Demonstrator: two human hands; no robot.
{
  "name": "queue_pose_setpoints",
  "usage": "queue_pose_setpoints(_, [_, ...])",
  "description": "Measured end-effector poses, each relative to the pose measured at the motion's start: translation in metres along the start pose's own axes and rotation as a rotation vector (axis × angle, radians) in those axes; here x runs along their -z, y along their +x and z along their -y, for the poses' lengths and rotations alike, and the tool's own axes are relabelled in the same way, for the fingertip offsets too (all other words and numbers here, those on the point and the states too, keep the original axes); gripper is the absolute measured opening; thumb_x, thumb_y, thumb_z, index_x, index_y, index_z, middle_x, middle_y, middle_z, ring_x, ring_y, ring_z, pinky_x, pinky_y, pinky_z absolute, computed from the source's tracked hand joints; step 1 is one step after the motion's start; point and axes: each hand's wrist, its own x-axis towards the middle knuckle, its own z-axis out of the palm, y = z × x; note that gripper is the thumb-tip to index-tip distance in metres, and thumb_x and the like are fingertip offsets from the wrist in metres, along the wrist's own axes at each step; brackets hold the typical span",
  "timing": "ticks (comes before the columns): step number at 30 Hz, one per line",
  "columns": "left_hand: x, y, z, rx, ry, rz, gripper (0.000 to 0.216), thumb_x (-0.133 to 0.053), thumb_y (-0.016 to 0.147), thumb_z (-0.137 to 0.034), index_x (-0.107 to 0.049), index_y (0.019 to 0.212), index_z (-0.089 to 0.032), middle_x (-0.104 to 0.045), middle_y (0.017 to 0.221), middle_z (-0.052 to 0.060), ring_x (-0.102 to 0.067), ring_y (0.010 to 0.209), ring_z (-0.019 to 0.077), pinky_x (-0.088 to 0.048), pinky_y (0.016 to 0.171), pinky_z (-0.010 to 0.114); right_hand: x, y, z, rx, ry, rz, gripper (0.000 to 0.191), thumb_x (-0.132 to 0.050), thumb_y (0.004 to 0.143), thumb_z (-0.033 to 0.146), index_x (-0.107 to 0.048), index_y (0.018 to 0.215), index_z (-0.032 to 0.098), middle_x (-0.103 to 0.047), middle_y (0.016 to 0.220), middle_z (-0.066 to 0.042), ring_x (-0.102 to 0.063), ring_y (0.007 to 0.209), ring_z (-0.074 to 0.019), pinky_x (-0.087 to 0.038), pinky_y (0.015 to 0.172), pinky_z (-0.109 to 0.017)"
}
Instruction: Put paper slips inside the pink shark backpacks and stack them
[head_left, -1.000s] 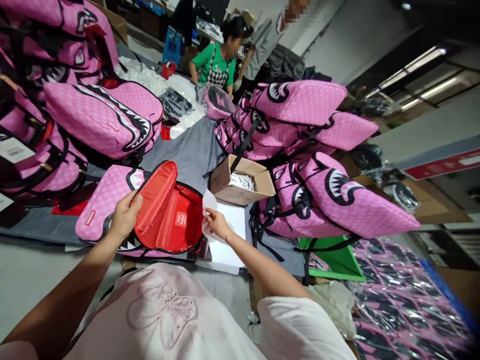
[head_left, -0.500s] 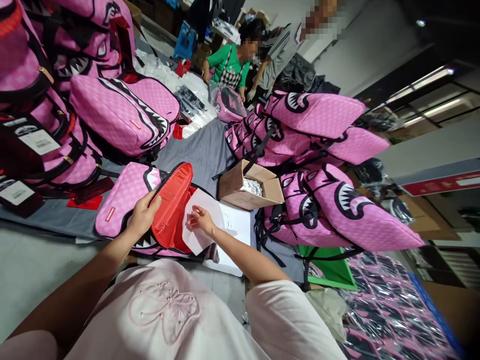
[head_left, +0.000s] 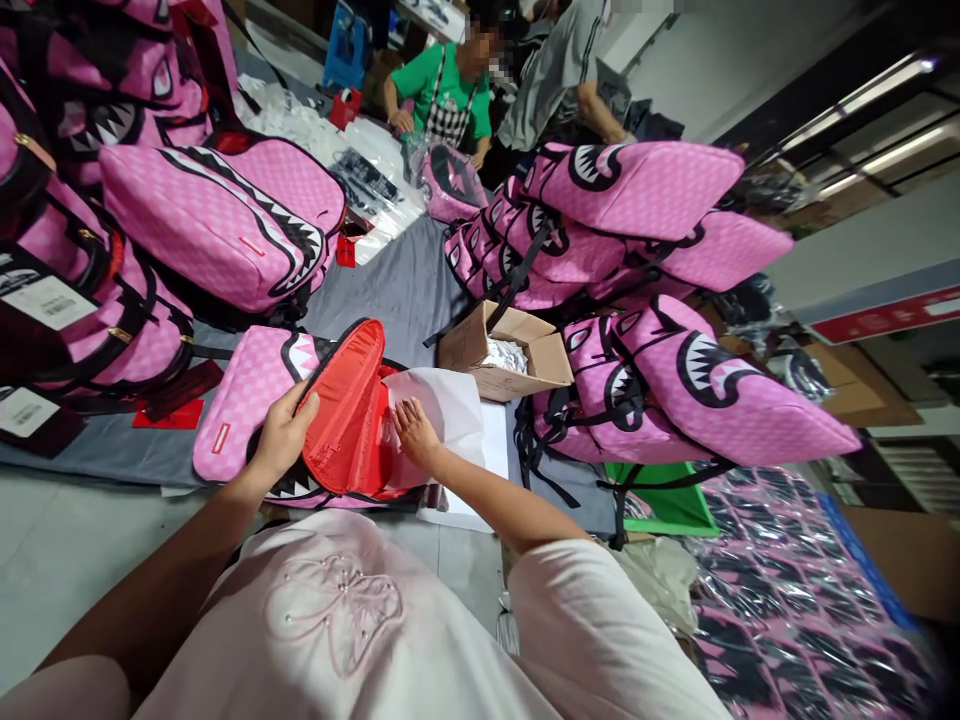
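Note:
A pink shark-mouth backpack (head_left: 247,395) lies open on the grey table in front of me, its red lining (head_left: 349,420) showing. My left hand (head_left: 281,440) grips the edge of the raised red flap and holds it up. My right hand (head_left: 414,432) lies with fingers flat on a white sheet of paper (head_left: 446,405), pressing it against the bag's opening. More white sheets (head_left: 491,455) lie under it on the table.
A small open cardboard box (head_left: 502,350) stands just beyond the sheets. Piles of the same pink backpacks (head_left: 225,225) (head_left: 652,290) rise left and right. Two other people (head_left: 450,95) work at the far end. Bagged backpacks (head_left: 795,600) lie low at the right.
My right hand has carried the white sheet from the stack into the bag's opening and flattened on it. My left hand keeps the flap up.

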Motion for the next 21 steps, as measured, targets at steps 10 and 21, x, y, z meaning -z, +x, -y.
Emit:
queue_pose_setpoints(10, [0.007, -0.003, 0.004, 0.044, -0.048, -0.013, 0.058, -0.061, 0.089, -0.055, -0.064, 0.13, -0.013, -0.067, 0.13, 0.013, -0.063, 0.118, 0.0284, -0.048, 0.106, 0.039, -0.037, 0.026, 0.002, -0.109, 0.123, 0.133, 0.076, -0.049, 0.087, 0.029, -0.033, 0.154, -0.002, -0.023, 0.162, -0.024, -0.021, 0.151, -0.0396, -0.01, 0.125, -0.059])
queue_pose_setpoints(21, [0.007, 0.0, 0.005, 0.06, -0.026, -0.005, 0.06, -0.061, 0.089, -0.057, -0.063, 0.13, -0.013, -0.067, 0.131, 0.012, -0.062, 0.119, 0.0284, -0.047, 0.106, 0.039, -0.025, 0.028, 0.027, 0.011, 0.165, 0.102, 0.067, -0.041, 0.094, 0.018, -0.025, 0.158, 0.005, -0.016, 0.166, -0.019, -0.017, 0.153, -0.0334, -0.022, 0.122, -0.057])
